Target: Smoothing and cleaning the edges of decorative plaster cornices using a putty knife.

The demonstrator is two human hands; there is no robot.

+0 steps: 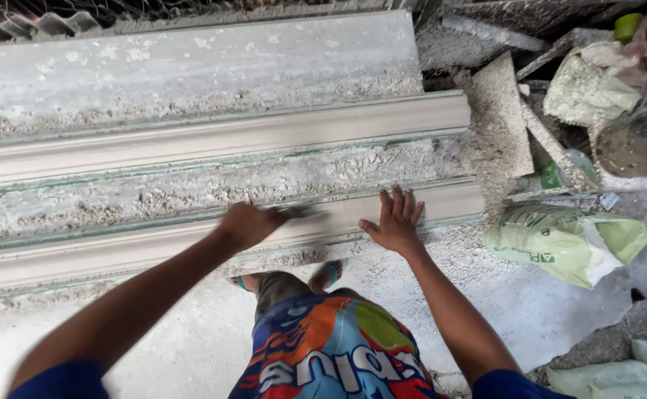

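The left hand [246,224] is closed around a dark, blurred tool [305,213] pressed on the nearest grey moulding strip [80,255] — its long axis runs left-right across the view. Just right, the right hand [396,222] lies flat, fingers spread, on the same strip; a second strip [213,140] lies parallel beyond.

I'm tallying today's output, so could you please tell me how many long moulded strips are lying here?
2: the far strip above the crumbly band, the near strip under both hands; left ends run out of view.
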